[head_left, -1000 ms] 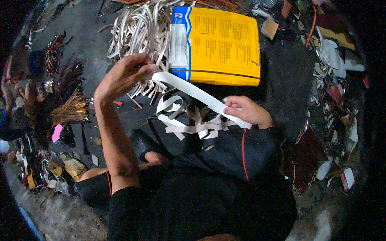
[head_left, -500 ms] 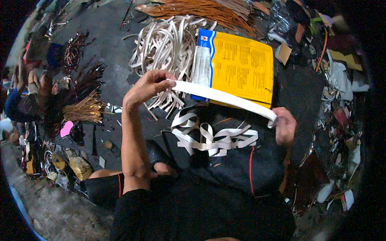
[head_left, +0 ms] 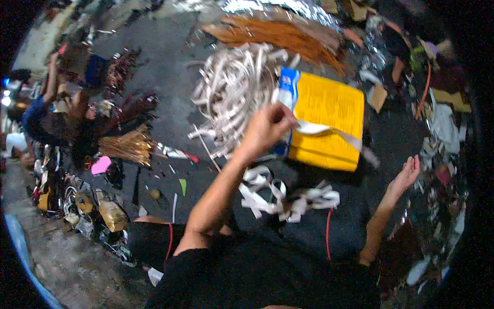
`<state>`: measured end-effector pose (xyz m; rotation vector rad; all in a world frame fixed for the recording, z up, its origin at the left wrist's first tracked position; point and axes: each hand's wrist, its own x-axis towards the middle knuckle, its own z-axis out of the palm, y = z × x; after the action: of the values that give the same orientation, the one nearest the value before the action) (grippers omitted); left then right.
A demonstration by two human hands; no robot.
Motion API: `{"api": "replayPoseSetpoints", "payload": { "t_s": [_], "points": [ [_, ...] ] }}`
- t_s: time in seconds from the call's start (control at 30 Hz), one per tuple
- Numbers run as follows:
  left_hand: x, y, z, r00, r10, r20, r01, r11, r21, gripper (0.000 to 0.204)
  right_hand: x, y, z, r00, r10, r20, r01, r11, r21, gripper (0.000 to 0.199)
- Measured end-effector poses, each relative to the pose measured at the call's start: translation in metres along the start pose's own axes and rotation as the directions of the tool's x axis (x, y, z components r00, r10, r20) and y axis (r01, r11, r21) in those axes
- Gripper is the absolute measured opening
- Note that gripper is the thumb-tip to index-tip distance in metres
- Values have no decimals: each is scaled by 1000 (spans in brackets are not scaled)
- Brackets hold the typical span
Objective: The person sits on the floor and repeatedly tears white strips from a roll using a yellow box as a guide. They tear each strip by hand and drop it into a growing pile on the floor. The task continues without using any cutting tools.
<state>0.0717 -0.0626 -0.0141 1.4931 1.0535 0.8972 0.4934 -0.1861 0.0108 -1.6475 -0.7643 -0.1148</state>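
My left hand (head_left: 270, 125) pinches one end of a white flat strip (head_left: 315, 128), whose free end trails rightward across a yellow and blue printed sack (head_left: 329, 108). Out to the right, my right hand (head_left: 405, 175) is empty with its fingers stretched, apart from the strip. Behind my left hand lies a big tangled heap of whitish strips (head_left: 234, 87). A smaller bunch of loose white strips (head_left: 280, 198) rests on the dark cloth over my lap. Motion blurs the strip's far end.
Brown strips (head_left: 278, 38) lie in a bundle at the back. Tan sticks (head_left: 123, 146) and a pink piece (head_left: 101, 165) sit at the left, near another person (head_left: 51, 113). Scraps and plastic (head_left: 442, 126) line the right side. A golden-brown package (head_left: 111, 212) is at lower left.
My right hand has let go of the strip's right end and moved outward, opening. My left hand has shifted right, and the strip now hangs loose. The whole view has shifted.
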Motion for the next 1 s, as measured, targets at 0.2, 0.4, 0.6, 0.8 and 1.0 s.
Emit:
{"api": "replayPoseSetpoints", "payload": {
  "t_s": [0.2, 0.4, 0.6, 0.8, 1.0],
  "points": [
    [40, 67, 4, 981, 133, 138, -154, 976, 151, 17, -26, -131, 141, 435, -188, 881, 31, 981, 194, 29],
    [58, 101, -44, 982, 184, 48, -183, 983, -20, 12, -75, -194, 210, -49, -232, 972, -229, 949, 215, 39],
    [48, 93, -92, 999, -19, -48, 16, 998, -64, 18, -49, -200, 199, -128, 44, 991, -28, 998, -48, 31],
    [37, 76, -123, 996, -70, -55, 66, 995, -68, 19, -53, -178, 186, 103, -25, 994, 52, 998, 20, 29],
    [12, 22, -123, 988, -152, -18, 145, 968, -207, 25, -64, -179, 178, 146, 6, 989, 194, 980, -34, 37]
  ]
}}
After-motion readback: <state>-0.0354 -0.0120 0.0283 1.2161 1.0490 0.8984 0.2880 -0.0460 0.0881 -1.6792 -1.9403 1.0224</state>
